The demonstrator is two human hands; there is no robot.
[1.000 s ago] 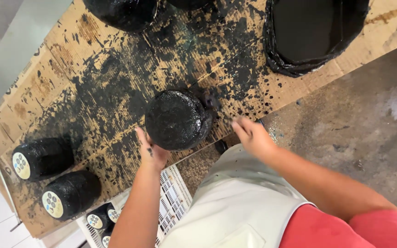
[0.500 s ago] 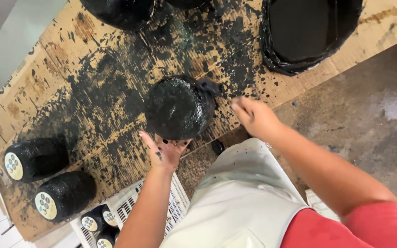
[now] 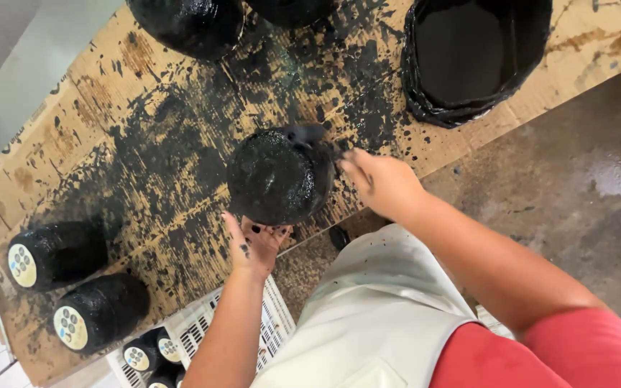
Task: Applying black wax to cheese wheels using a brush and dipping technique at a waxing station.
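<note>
A round black-coated object (image 3: 278,176), wet and glossy, sits on paint-spattered cardboard (image 3: 102,115). My left hand (image 3: 253,244) is below it with paint-stained fingers spread, the fingertips touching its lower edge. My right hand (image 3: 382,183) is at the object's right side, closed on a small dark brush (image 3: 310,136) whose head rests against the object's upper right.
A black bucket (image 3: 519,43) with dark liquid stands at the top right. Other black-coated objects (image 3: 188,25) sit at the top edge. Two black cylinders (image 3: 55,255) with pale round ends lie at the left, more in a white crate (image 3: 195,330). Concrete floor (image 3: 583,179) lies right.
My left hand has let go of the object's side and dropped to its lower edge, fingers spread. My right hand has moved up to the object's right side with the brush.
</note>
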